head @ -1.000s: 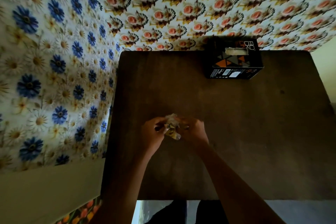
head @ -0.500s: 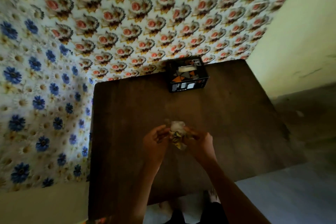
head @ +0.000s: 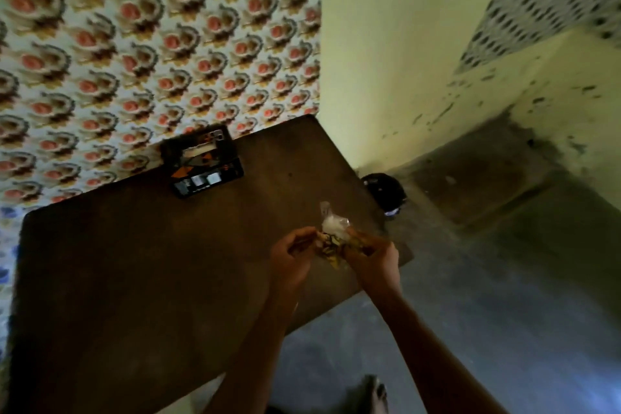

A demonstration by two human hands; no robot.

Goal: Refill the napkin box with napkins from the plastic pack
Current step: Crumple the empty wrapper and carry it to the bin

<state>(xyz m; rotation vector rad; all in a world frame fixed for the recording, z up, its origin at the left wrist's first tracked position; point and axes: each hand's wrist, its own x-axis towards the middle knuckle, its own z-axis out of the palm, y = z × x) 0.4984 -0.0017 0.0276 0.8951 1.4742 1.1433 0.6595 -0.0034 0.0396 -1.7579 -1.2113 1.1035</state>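
Observation:
A crumpled clear plastic pack (head: 331, 235) with yellow print is held over the right part of the dark table (head: 134, 262). My left hand (head: 292, 252) grips its left side and my right hand (head: 371, 254) grips its right side. The black napkin box (head: 201, 161) with orange triangles stands at the table's far edge against the flowered wall, with something white showing in its top slot. The box is well apart from both hands.
A dark round object (head: 384, 191) lies on the floor just past the table's right edge. The grey floor (head: 504, 279) spreads to the right, bounded by stained yellowish walls (head: 403, 60). A foot (head: 374, 393) shows at the bottom.
The view has swung to the right, so the table now sits left and the floor and corner show. Both hands still hold the plastic pack, now nearer the table's right edge.

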